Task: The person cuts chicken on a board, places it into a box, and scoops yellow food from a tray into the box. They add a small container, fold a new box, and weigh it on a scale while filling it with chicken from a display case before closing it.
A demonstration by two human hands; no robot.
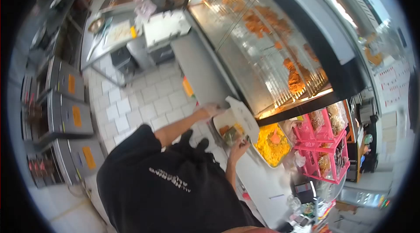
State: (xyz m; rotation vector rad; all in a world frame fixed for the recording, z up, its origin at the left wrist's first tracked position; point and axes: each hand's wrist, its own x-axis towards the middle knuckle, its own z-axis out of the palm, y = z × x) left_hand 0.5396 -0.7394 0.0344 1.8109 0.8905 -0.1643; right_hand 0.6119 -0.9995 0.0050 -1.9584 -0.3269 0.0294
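Note:
A white box (246,118) lies open on the counter, its lid raised toward the glass display. Brown and yellow food (226,130) and a greenish, clear-looking item (232,136) are inside it. My left hand (212,110) is at the box's far left edge, its fingers curled on the rim. At the near right side, my right hand (239,147) has its fingers pinched around something small and dark, too blurred to name. A metal tray of yellow food (272,145) with an orange scoop (275,138) stands just right of the box.
A lit glass display (245,45) with fried food runs along the counter (262,185). Pink baskets (321,158) with bagged goods stand at the right. Steel cabinets (72,117) line the left. A work table (111,36) is at the back, beyond the tiled floor (140,101).

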